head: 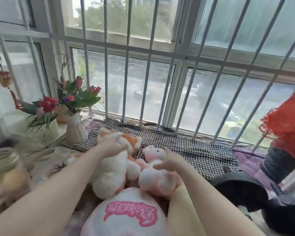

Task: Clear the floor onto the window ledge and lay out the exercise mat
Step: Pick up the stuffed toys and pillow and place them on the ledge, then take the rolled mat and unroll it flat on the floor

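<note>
Pink plush (150,182) under right hand (170,162)

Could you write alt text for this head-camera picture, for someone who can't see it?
A person's left hand grips an orange-and-white plush cat and the right hand touches a pink plush toy, both at the edge of a houndstooth blanket under a barred window. A vase of flowers stands at left.

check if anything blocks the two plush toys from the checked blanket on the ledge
Nothing visible does. The left hand grips the white and orange plush, the right hand is on the pink plush, and the checked blanket beyond them is bare up to the window bars. The flower vase stands off to the left.
</note>
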